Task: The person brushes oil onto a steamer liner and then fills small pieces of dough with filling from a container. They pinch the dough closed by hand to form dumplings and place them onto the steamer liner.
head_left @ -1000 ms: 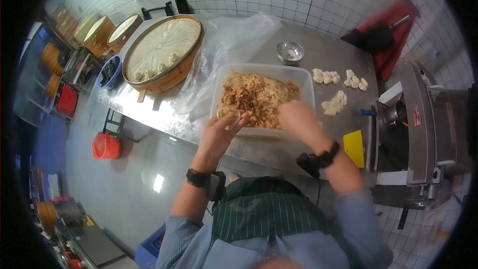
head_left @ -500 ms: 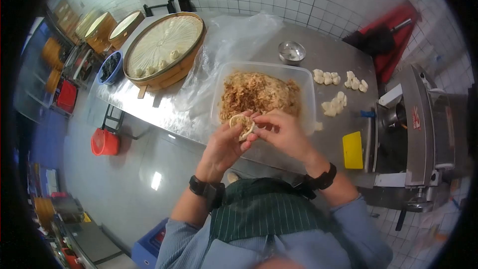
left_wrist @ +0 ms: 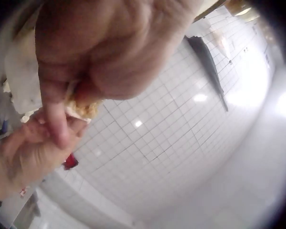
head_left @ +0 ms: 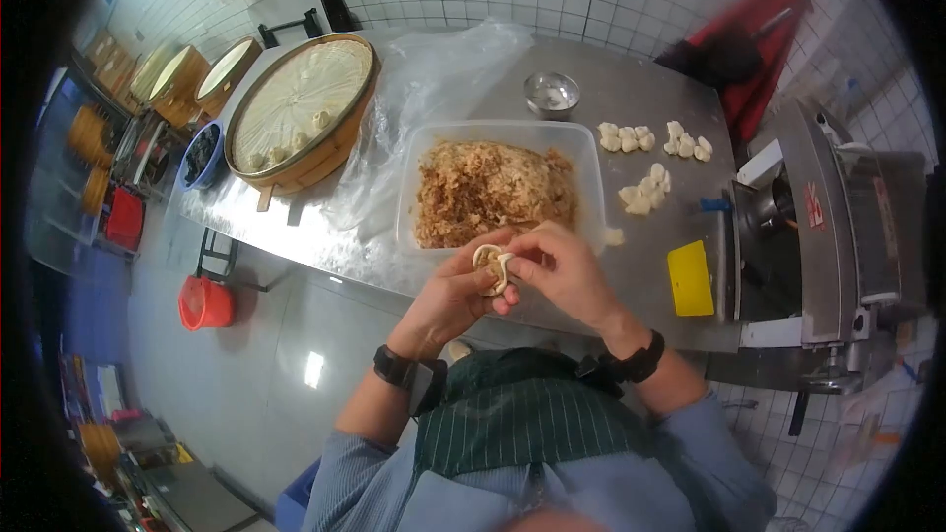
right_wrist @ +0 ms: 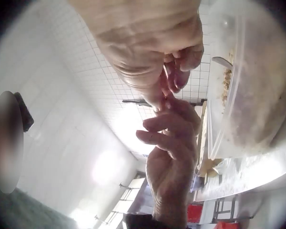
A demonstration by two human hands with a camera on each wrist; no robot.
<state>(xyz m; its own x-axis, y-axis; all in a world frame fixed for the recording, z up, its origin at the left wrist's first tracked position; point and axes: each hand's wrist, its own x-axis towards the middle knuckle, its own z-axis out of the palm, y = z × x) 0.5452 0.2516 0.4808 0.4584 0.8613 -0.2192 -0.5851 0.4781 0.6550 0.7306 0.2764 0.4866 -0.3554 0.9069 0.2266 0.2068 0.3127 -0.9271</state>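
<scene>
My left hand point(head_left: 443, 298) cups a round dough wrapper point(head_left: 505, 276) with brown filling point(head_left: 490, 263) in its middle. Thumb and fingers of my right hand point(head_left: 564, 274) pinch the wrapper's right edge. In the left wrist view a bit of the filling point(left_wrist: 89, 110) shows between the hands. Fingers hide the wrapper in the right wrist view, where both hands meet at their fingertips. Just beyond the hands stands a clear plastic tub point(head_left: 594, 199) heaped with minced filling point(head_left: 498, 187).
A large bamboo steamer point(head_left: 320, 160) holding several filled buns is at the left, beside a plastic sheet point(head_left: 424, 79). Dough pieces point(head_left: 645, 189), a metal bowl point(head_left: 552, 94) and a yellow scraper point(head_left: 691, 279) lie to the right, near a steel machine point(head_left: 828, 227).
My right hand has come from the tub to the wrapper and now pinches its edge. Both hands have dropped slightly toward my body, and the wrapper's rim is drawn further in around the filling.
</scene>
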